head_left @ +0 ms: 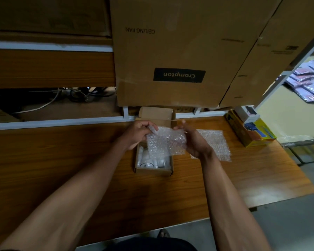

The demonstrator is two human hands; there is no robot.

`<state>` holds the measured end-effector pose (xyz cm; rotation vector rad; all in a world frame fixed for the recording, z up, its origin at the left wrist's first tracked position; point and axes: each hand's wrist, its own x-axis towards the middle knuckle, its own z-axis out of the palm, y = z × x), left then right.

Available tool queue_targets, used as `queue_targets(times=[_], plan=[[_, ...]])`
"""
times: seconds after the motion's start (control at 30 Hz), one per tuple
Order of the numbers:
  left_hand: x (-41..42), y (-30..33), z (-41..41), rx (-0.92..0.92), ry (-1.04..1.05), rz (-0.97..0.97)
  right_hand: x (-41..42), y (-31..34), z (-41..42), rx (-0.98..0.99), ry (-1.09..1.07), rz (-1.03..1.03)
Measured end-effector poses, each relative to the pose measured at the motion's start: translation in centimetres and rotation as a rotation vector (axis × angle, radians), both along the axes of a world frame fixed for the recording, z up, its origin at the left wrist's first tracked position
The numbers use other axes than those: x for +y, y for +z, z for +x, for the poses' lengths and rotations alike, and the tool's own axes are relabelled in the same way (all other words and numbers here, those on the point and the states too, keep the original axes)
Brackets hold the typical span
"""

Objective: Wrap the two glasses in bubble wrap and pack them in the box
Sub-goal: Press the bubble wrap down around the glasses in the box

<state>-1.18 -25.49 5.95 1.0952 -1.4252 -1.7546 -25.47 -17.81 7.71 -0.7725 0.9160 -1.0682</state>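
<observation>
Your left hand [137, 134] pinches the far left corner of a bubble-wrapped bundle [166, 142], fingers curled round the wrap's edge. Your right hand [192, 140] cups the bundle's right end, thumb and fingers closed on it; whether a glass sits inside the wrap cannot be told, as the plastic is cloudy. The bundle is held above the worktop [62, 160], over the far right part of the small open box [153, 163]. That box stands on the worktop just near of the hands, its lid flap [156, 114] raised at the far side. Inside, toward the left, lies a pale wrapped item [147, 160] with a dark ring showing through; it looks like a wrapped glass, though blur keeps that uncertain. To the right of your right hand, a loose sheet of bubble wrap [215, 142] lies flat on the worktop, partly hidden by the wrist. Farther right, near the worktop's far right corner, a yellow and blue carton [250, 132] lies with a small white box [247, 113] on its far end. Beyond the worktop, a large cardboard box [179, 51] printed "Crompton" and "CEILING FAN", upside down to you, stands on the shelf frame. Cables [71, 95] lie in the dark gap to the far left.
</observation>
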Motion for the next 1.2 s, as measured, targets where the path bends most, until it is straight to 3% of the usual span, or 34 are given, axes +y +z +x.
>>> queue_targets(times=[0.23,0.4,0.73,1.2], plan=[[0.1,-0.3,0.6,0.117,0.005,0.110,-0.7,-0.1,0.7,0.263,-0.137,0.033],[0.3,-0.8,0.8,0.003,0.038,0.015,-1.1,-0.6,1.3,0.409,-0.158,-0.038],[1.8,-0.3,1.0,-0.088,0.069,0.011,-0.2,-1.0,0.9,0.486,-0.121,-0.123],[2.4,-0.8,1.0,-0.071,0.073,-0.072,0.9,-1.0,0.8,0.490,-0.092,-0.066]])
